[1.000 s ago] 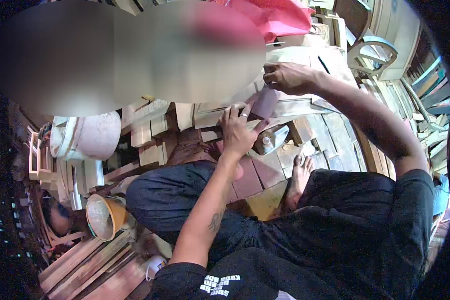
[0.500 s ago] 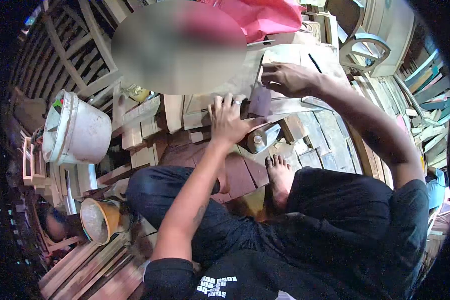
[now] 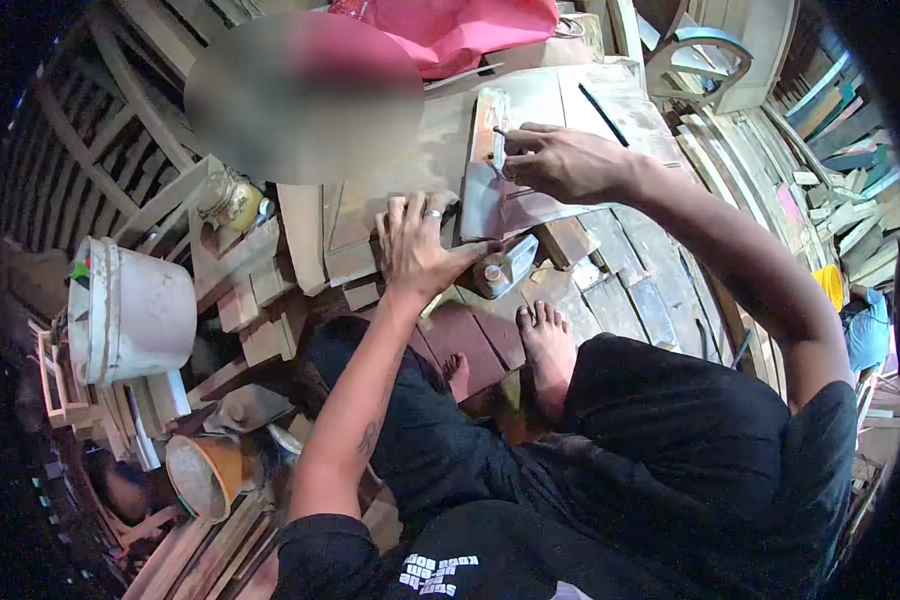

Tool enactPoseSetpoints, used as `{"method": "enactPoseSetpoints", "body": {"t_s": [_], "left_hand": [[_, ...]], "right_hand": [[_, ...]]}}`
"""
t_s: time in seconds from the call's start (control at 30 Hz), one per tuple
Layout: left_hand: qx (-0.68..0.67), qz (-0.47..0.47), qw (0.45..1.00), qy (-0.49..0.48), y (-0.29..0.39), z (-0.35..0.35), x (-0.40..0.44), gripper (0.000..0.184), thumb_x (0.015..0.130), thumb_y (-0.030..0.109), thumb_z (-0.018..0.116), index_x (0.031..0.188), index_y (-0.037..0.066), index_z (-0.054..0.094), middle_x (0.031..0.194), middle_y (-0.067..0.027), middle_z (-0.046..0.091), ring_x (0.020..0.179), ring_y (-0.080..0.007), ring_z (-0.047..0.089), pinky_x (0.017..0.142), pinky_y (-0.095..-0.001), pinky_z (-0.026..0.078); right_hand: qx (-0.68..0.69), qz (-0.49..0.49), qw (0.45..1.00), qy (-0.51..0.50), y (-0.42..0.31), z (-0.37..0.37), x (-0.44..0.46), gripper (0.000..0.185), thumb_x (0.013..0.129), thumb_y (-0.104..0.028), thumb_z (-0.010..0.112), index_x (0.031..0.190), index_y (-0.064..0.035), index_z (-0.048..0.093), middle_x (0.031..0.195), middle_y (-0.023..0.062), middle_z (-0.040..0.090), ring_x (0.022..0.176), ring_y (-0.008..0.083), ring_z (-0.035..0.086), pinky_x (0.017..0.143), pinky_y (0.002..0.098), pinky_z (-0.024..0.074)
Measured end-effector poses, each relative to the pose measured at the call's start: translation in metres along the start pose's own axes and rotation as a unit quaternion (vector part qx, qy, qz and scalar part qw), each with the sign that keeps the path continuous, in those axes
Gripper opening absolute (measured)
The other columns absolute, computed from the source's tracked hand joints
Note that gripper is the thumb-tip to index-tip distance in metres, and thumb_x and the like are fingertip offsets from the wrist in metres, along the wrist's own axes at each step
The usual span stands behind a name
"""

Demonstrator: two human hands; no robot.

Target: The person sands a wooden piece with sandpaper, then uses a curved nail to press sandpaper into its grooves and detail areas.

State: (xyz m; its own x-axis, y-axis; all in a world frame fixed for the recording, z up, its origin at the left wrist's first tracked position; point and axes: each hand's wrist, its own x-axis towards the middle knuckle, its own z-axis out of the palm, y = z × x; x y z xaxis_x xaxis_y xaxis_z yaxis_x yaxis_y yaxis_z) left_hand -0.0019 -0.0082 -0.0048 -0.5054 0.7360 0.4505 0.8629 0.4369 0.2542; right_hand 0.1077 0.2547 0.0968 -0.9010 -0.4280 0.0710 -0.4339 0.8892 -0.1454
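Head view: left hand (image 3: pixel 411 250) splays wide, seemingly bracing the wooden panel (image 3: pixel 355 235); right hand (image 3: pixel 562 162) curls at a narrow strip (image 3: pixel 481 205), grip unclear.

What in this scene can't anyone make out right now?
In the head view:
Right hand: what it pinches, if anything, is mostly behind the hand itself.
Wooden panel: partly covered by a blurred oval.
Red sheet: cut off by the top edge.
White bucket: its wall hides most of the inside.

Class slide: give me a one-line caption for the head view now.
Left hand spread over a wooden panel, right hand curled at a narrow strip, stacked timber nearby.
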Motion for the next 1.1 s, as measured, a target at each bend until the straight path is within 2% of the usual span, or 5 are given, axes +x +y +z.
{"method": "enactPoseSetpoints", "body": {"t_s": [0.17,0.4,0.6,0.83,1.1], "left_hand": [[-0.081,0.048,0.993,-0.075,-0.012,-0.015,0.015,0.085,0.070,0.074,0.087,0.126,0.012,0.072,0.126,-0.0145,0.068,0.126,-0.0367,0.058,0.107,-0.0515,0.043],[-0.124,0.177,0.952,-0.216,-0.027,-0.037,0.067,0.125,0.065,0.063,0.094,0.165,0.010,0.041,0.161,-0.0207,0.044,0.146,-0.0439,0.046,0.126,-0.0530,0.034],[-0.143,0.221,0.936,-0.234,-0.017,-0.005,0.119,0.125,0.064,0.064,0.093,0.165,0.011,0.041,0.163,-0.0178,0.045,0.148,-0.0421,0.045,0.127,-0.0538,0.033],[-0.195,0.272,0.907,-0.256,-0.016,0.027,0.173,0.114,0.066,0.059,0.095,0.159,0.012,0.051,0.164,-0.0163,0.043,0.151,-0.0403,0.043,0.127,-0.0529,0.034],[-0.209,0.318,0.899,-0.217,-0.009,0.048,0.183,0.108,0.068,0.063,0.089,0.159,0.017,0.053,0.170,-0.0155,0.037,0.156,-0.0399,0.039,0.128,-0.0561,0.032]], "right_hand": [[-0.003,-0.038,0.999,0.031,-0.006,-0.016,-0.010,0.025,0.102,-0.019,0.064,0.121,-0.0032,0.067,0.118,0.0170,0.064,0.122,0.0346,0.061,0.108,0.0485,0.0504],[-0.009,0.087,0.993,0.077,-0.045,-0.062,-0.055,0.021,0.098,-0.016,0.072,0.118,-0.0092,0.070,0.121,0.0112,0.064,0.113,0.0322,0.067,0.093,0.0445,0.0579],[0.064,0.175,0.965,0.183,-0.044,-0.044,-0.081,0.021,0.097,-0.010,0.075,0.118,-0.0093,0.072,0.119,0.0119,0.065,0.109,0.0318,0.068,0.087,0.0445,0.0574],[0.039,0.154,0.979,0.131,-0.028,-0.043,-0.099,0.021,0.097,-0.013,0.074,0.117,-0.0077,0.070,0.114,0.0135,0.065,0.106,0.0337,0.068,0.087,0.0460,0.0565],[0.062,0.165,0.973,0.151,0.000,-0.015,-0.081,0.047,0.087,-0.012,0.079,0.133,-0.0082,0.071,0.114,0.0113,0.063,0.108,0.0307,0.064,0.094,0.0421,0.0564]]}}
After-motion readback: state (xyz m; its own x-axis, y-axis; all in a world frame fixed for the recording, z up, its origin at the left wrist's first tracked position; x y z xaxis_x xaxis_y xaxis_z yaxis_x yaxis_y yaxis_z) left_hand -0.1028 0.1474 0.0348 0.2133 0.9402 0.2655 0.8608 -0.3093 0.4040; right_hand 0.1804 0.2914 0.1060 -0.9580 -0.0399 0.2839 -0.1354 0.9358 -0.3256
